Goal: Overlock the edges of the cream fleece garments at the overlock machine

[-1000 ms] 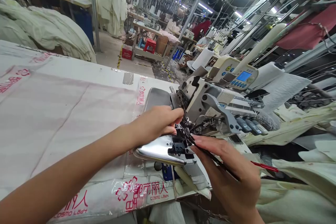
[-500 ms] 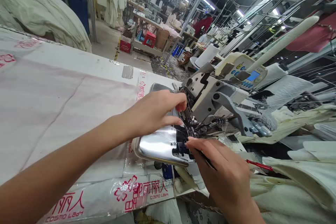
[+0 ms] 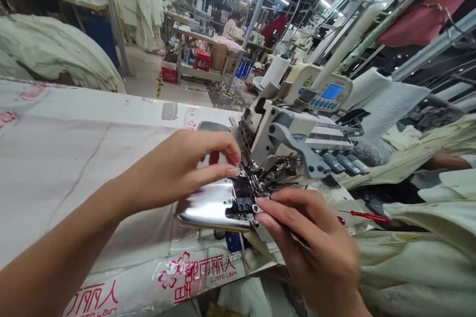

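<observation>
A white overlock sewing machine (image 3: pixel 282 133) stands in the middle with its looper area exposed below the presser foot. My left hand (image 3: pixel 186 163) reaches over the shiny metal cloth plate (image 3: pixel 208 208). Its thumb and curled index finger are apart beside the needle area, with nothing visible between them. My right hand (image 3: pixel 308 237) is closed in a pinch at the front of the machine, fingertips by the dark feed mechanism (image 3: pixel 245 204). A thin dark tool (image 3: pixel 299 239) shows partly under its fingers; most of it is hidden by the hand.
A red-handled screwdriver (image 3: pixel 368 216) lies right of my right hand, near cream fabric (image 3: pixel 420 262). Plastic sheeting with red print (image 3: pixel 186 272) covers the table. A thread cone (image 3: pixel 275 70) stands behind the machine, and a control panel (image 3: pixel 330 93) sits on top.
The view has shifted, so the machine sits further left. My left thumb and index finger stay apart. My right fingers have shifted slightly at the feed area, and the screwdriver shows more fully.
</observation>
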A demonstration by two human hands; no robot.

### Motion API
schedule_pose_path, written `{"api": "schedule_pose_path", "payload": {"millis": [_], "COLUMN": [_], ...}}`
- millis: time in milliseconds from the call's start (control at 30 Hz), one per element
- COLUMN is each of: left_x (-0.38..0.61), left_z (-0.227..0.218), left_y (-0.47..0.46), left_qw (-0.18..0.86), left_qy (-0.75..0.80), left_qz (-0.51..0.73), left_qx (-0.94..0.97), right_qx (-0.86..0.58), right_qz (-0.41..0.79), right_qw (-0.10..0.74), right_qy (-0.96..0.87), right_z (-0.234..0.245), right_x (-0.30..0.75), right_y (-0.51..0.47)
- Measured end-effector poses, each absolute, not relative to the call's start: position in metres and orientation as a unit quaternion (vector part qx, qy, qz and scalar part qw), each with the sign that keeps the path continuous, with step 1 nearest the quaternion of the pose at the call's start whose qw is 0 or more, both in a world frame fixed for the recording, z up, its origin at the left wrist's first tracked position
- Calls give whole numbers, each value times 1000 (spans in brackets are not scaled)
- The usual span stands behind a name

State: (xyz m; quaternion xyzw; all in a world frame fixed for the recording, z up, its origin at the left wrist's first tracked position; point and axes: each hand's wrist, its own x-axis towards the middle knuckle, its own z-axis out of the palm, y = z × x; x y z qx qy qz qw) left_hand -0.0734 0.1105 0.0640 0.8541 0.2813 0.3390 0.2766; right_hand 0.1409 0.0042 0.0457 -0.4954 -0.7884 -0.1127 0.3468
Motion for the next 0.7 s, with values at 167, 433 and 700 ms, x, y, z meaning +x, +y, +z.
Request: {"api": "schedule_pose_path", "payload": {"millis": [167, 433, 700], "left_x": [-68, -33, -5], "left_z": [67, 33, 19], "left_y": [100, 27, 3], "left_qw": [293, 325, 307], "left_qy": [358, 489, 552], "left_qz": [302, 386, 477], "left_qx": [833, 711, 611], "right_qx": [-505, -352, -321], "right_qz": [16, 169, 172], "right_qw": [513, 576, 582], "right_qy": [-694, -718, -727], "right_z": [44, -12, -23], "right_x": [204, 239, 233], "right_y": [-16, 17, 38]}}
